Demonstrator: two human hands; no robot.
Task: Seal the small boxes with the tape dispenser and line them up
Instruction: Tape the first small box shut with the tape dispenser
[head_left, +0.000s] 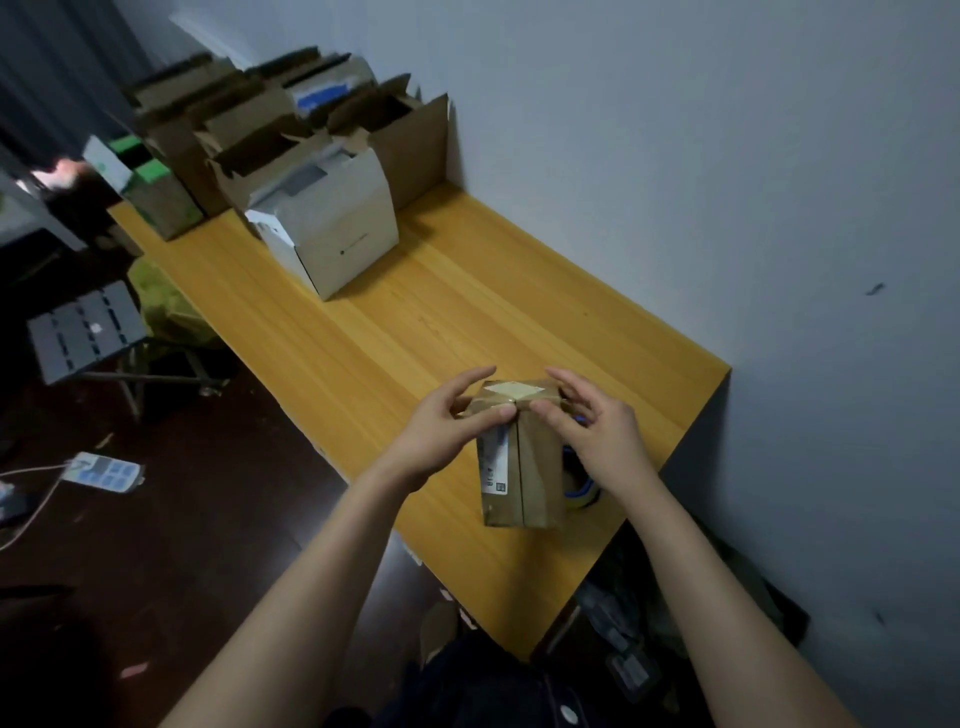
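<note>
Clasping from both sides, the left hand (447, 423) and right hand (597, 431) pinch the small box (524, 467) shut, thumbs at its seam, likely readying it for tape. It stands at the near end of the wooden table (415, 322), with open cartons (322, 228) well apart at the far end and the tape dispenser (584, 488) just behind it.

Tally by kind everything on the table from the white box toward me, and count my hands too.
small brown box: 1
tape dispenser: 1
white box: 1
hands: 2, left hand and right hand
total: 5

Head camera looks down along the table (415, 322).
</note>
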